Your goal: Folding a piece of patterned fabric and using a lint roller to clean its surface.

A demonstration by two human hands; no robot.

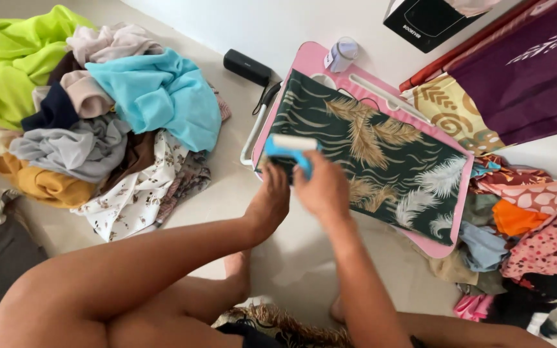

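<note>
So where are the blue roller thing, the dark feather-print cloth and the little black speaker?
blue lint roller (289, 149): head view, on its blue frame below the white roll.
feather-print cloth (381, 154): head view, middle of the dark green fabric.
black speaker (247, 66): head view, centre of its long top side.

Clothes heaps (98, 116) flanking pink table (311, 58)

Both bare arms reach forward and meet, wrists close together; the left hand (271, 196) lies palm down, fingers flat and spread; the right hand (322, 188) is curled shut in a grip, slightly blurred.
</note>
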